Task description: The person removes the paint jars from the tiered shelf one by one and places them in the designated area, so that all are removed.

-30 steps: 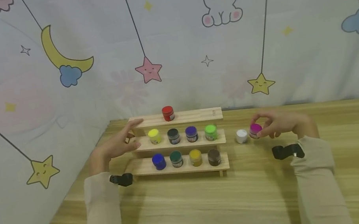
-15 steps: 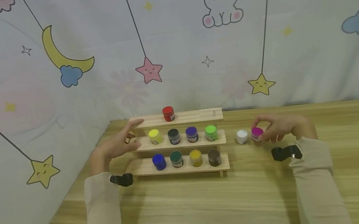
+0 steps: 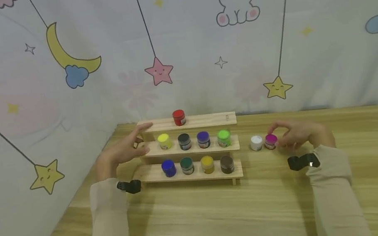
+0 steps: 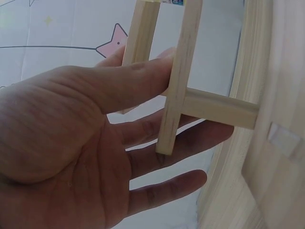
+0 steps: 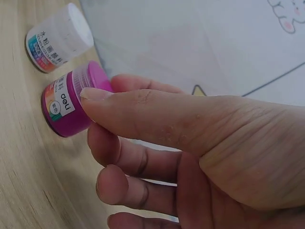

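Rack (image 3: pixel 208 120): matt, grained wood | magenta jar (image 5: pixel 69 105): smooth, glossy plastic | backdrop (image 3: pixel 183 22): creased cloth | tabletop (image 3: pixel 207 224): smooth, wood-grained

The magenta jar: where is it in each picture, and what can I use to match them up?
Head: magenta jar right of centre, below mid-height, between the white jar and the right hand.
Left wrist: not in it; this view shows the left hand at the rack.
Right wrist: upper left, just below the white jar.
Shared landmark: the cartoon backdrop, visible in all three.
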Demonstrator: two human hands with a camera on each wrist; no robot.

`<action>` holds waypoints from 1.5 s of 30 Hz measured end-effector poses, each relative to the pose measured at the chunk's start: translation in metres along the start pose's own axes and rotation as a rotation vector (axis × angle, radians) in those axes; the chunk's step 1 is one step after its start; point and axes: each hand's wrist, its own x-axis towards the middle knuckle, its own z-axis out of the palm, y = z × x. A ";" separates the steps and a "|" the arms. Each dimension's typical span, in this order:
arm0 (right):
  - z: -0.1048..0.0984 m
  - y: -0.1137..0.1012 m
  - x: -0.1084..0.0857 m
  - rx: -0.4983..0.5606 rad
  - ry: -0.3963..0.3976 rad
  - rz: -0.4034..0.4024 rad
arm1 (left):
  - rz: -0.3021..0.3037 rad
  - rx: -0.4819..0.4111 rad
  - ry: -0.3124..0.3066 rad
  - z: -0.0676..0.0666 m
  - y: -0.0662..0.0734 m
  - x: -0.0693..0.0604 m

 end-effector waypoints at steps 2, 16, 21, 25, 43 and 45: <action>0.000 0.002 0.001 0.006 -0.005 -0.004 | -0.007 0.002 0.001 0.001 0.000 0.000; 0.001 0.001 0.001 0.049 -0.026 0.031 | -0.002 0.022 0.010 0.002 -0.001 -0.001; 0.001 -0.001 0.000 0.026 -0.025 0.023 | -0.005 0.027 0.012 0.001 -0.001 0.000; 0.002 -0.004 0.000 -0.006 -0.023 0.017 | -0.008 0.022 0.011 0.001 -0.001 0.000; -0.001 -0.013 -0.002 -0.038 -0.026 0.019 | 0.019 0.043 0.013 0.001 -0.001 0.001; -0.001 -0.016 -0.003 -0.050 -0.028 0.014 | 0.017 0.044 0.014 0.001 -0.001 0.000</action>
